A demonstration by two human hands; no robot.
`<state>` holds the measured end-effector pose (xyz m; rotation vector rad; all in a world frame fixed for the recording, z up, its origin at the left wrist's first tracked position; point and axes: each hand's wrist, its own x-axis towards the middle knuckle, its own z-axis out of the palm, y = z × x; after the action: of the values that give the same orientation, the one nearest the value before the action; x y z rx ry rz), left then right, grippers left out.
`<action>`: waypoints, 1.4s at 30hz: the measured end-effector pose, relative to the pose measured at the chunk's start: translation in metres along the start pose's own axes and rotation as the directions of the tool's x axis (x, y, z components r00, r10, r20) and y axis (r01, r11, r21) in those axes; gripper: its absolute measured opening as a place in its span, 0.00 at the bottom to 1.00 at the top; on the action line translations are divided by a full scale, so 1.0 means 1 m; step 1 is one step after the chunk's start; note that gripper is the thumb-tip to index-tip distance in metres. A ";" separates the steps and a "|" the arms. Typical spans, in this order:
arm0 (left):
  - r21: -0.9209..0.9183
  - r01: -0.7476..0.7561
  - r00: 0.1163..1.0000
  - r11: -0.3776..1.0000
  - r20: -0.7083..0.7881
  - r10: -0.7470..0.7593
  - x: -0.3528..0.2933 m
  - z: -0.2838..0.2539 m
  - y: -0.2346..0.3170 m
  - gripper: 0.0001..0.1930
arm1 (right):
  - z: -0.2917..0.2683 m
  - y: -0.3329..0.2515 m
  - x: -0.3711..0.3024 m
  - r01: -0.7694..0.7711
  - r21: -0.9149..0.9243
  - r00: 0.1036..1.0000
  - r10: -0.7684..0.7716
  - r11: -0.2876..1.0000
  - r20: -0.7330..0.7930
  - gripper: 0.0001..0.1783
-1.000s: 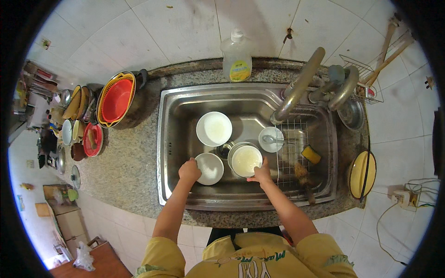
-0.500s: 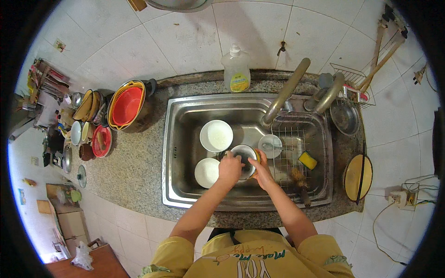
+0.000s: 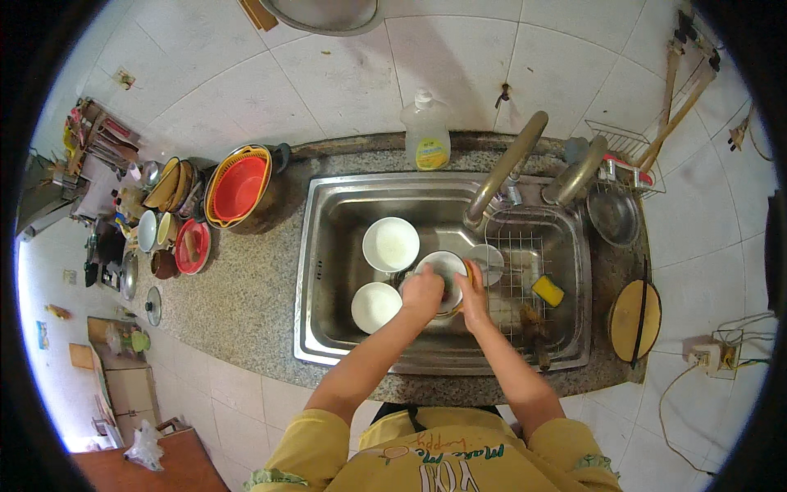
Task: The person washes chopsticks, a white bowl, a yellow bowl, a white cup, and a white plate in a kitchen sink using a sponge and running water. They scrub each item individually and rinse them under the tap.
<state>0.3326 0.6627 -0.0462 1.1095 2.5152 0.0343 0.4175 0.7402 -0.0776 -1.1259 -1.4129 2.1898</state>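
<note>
Over the middle of the sink (image 3: 336,357), my right hand (image 3: 473,299) grips the right side of a white-lined bowl (image 3: 445,261) tilted toward me. My left hand (image 3: 421,293) is closed, its fingers reaching over the rim into this bowl; what they hold, if anything, is hidden. Left of my hands, two white bowls rest on the sink bottom: an upper bowl (image 3: 391,244) and a lower bowl (image 3: 376,307). A clear round container (image 3: 490,261) sits just beyond my right hand, partly by the wire rack (image 3: 516,246).
A yellow sponge (image 3: 548,291) and a brown brush (image 3: 537,340) lie on the sink's right side. The faucet (image 3: 512,164) arches over the back edge, near a soap bottle (image 3: 427,135). Red and yellow baskets (image 3: 240,187) stand left; a round cutting board (image 3: 635,320) stands right.
My left hand has moved further into the bowl, its fingers now lower inside. My right hand keeps its hold on the bowl's side. The whole view has shifted slightly.
</note>
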 end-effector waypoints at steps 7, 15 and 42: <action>-0.745 -0.321 0.942 0.585 -0.316 0.114 0.012 0.033 -0.006 0.15 | 0.012 -0.029 -0.014 -0.109 0.160 0.993 0.101 0.981 0.058 0.27; -0.065 -0.195 0.949 0.979 -0.265 0.171 -0.001 -0.024 0.002 0.13 | 0.010 -0.024 -0.005 0.021 0.059 0.999 -0.024 0.998 0.048 0.29; -0.267 -0.340 0.859 0.902 -0.479 0.182 0.012 -0.042 -0.028 0.14 | -0.001 -0.035 0.002 0.234 -0.364 0.963 -0.162 0.902 0.218 0.26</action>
<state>0.2902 0.6574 -0.0165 1.4089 2.5580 0.8668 0.4112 0.7587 -0.0484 -0.8582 -2.0127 1.9604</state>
